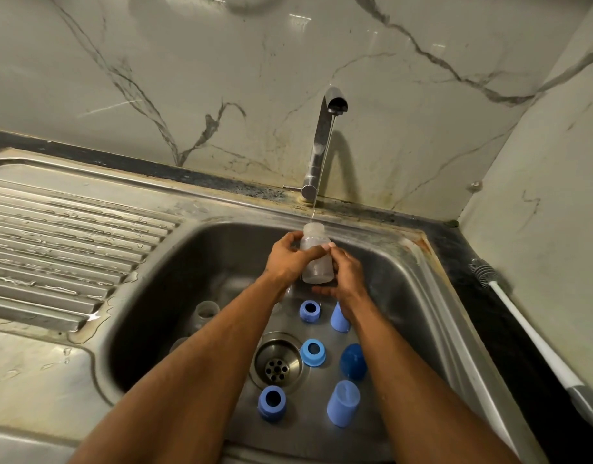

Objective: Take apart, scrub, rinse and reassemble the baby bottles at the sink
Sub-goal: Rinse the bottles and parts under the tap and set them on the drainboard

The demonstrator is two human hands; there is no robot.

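Blue bottle parts (272, 403) are scattered round the drain (279, 362) in the steel sink (419, 283); a clear bottle (316, 254) is grasped by left hand (288, 256) and right hand (347, 272) at twelve o'clock under the tap (321, 142); marble-patterned walls (187, 68) are seen behind; a brush (522, 323) is laid at three o'clock.

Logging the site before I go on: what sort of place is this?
Most likely a home kitchen sink area: a steel sink with a ribbed drainboard, a tap running thinly, and a marble-look wall.

Clear bottle (316, 254) upright under thin stream; blue parts scattered below.
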